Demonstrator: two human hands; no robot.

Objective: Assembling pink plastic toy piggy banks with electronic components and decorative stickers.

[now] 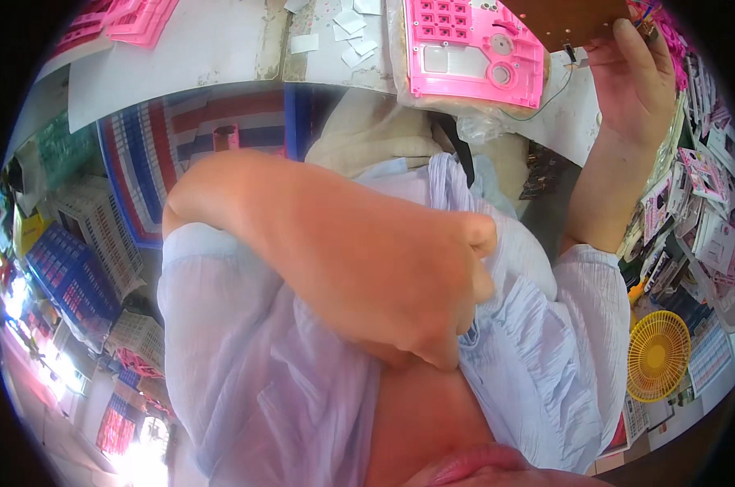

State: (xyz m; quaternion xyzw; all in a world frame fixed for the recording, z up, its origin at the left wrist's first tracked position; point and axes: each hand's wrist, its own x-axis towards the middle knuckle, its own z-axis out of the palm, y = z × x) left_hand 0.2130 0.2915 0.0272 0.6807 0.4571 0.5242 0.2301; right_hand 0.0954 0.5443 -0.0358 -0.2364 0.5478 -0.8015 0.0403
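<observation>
My left hand [408, 280] is raised close to my chest, at the open neckline of my light blue shirt [538, 365]. Its fingers curl inward, and whatever they pinch is hidden behind the hand. At the far right, my right hand [635, 89] grips the edge of a brown circuit board [566, 20], thumb on its face. A thin dark wire [564, 85] trails from the board down toward the table. Left of the board, a pink plastic housing [473, 69] with square openings and round speaker holes lies on a plastic-wrapped pad.
White paper squares [350, 23] are scattered on the white table [221, 49]. Pink plastic parts [144, 20] lie at the far left. A striped woven bag [140, 154] hangs below the table edge. Printed cards [713, 174] pile up on the right, above a yellow basket [658, 357].
</observation>
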